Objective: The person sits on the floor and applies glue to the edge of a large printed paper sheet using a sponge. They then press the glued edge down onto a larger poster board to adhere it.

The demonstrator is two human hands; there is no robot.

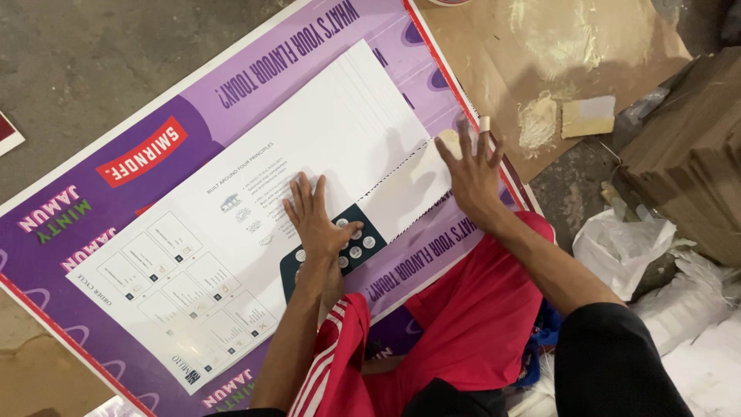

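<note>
Bare grey concrete floor [85, 54] fills the left. On it lies a large purple printed board [69, 255], carrying a stack of white printed sheets [309, 162]. The left hand [315, 220] presses flat on the sheets, fingers spread; the right hand [472, 174] likewise, at their edge. Glue-smeared brown cardboard [556, 46] and white sacks [625, 247] lie right.

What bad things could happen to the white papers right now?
The white sheets are fanned in a stack, so pressing with the left hand and right hand might slide them crooked. Glue blobs on the brown cardboard sit close by and could smear a sheet. The stack also lies on a slick purple board, so it may slip.
</note>
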